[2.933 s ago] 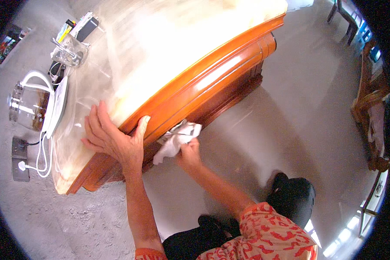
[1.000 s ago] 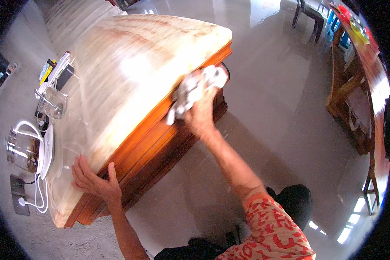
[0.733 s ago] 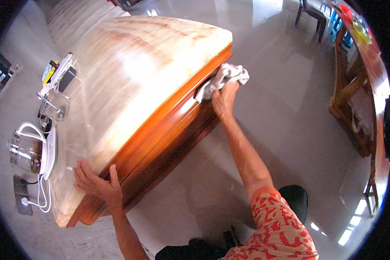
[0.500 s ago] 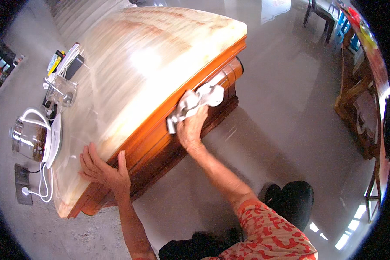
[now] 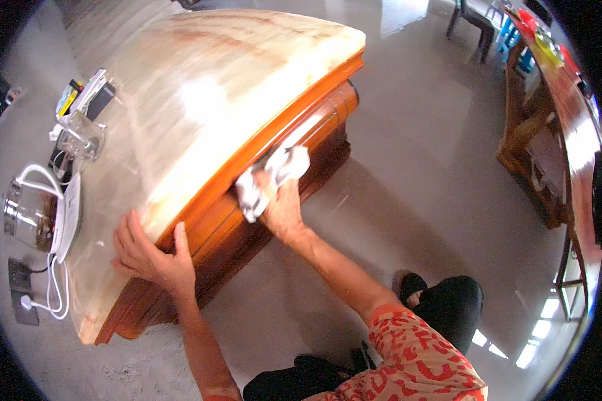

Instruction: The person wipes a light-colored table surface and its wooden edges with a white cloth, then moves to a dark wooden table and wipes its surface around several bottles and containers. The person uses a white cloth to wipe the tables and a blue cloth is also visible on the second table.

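Note:
A white and grey cloth [image 5: 272,179] is bunched in my right hand [image 5: 282,212], pressed against the orange-brown wooden side [image 5: 211,230] of a cabinet-like table. The cloth is smeared by motion, and some of my fingers are hidden behind it. My left hand [image 5: 155,257] lies with its fingers spread on the near left corner of the pale marble-patterned top [image 5: 174,140]. Its thumb reaches to the wooden edge, and it holds nothing.
Along the top's left end stand a glass kettle [image 5: 33,210] on a white base, a glass jar [image 5: 81,136] and a small stack of papers [image 5: 90,90]. A socket [image 5: 21,294] with a plugged-in white cord is on the left. A long wooden table [image 5: 548,134] stands at the right, beyond grey floor.
My right hand has slid the cloth along the wooden side, toward the lower left and closer to my left hand. The whole view has shifted slightly; my left hand stays on the corner.

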A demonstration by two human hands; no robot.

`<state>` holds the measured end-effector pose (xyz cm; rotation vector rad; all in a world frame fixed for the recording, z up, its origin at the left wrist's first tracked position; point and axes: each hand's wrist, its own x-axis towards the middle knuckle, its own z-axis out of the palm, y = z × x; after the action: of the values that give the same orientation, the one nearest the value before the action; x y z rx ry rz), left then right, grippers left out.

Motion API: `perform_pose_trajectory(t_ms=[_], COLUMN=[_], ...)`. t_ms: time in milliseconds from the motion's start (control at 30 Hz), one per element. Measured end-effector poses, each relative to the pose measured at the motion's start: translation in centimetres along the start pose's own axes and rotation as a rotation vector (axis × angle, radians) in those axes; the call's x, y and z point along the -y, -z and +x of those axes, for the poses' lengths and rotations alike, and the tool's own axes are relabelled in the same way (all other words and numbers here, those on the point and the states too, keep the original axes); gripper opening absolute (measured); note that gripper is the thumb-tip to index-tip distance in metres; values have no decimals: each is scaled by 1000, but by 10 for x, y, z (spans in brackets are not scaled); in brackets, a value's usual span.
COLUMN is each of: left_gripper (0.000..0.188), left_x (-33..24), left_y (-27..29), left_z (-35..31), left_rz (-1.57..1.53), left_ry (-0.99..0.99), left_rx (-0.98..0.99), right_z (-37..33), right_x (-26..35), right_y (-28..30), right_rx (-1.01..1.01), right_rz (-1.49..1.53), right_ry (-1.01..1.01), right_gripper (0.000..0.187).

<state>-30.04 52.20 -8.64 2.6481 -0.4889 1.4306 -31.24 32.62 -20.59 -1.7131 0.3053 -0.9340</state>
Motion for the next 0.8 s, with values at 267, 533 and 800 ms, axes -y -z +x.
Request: perform_pose_trajectory(t_ms=[267,533,800], left_gripper=[76,70,71], left_x=[7,-5,15], left_y=[-1,0,6], left_z=[4,8,0], left_rz=[77,-29,118], left_ry=[-34,-73,-55], left_rx=[-97,-107,30], right_z=[40,55,108], right_x=[-60,-78,-39], right_y=[44,144,210], right_rx=[-219,667,597], right_rz=[-241,-997,-62], right_ry=[-33,-23,-867], right_gripper=[28,44,34])
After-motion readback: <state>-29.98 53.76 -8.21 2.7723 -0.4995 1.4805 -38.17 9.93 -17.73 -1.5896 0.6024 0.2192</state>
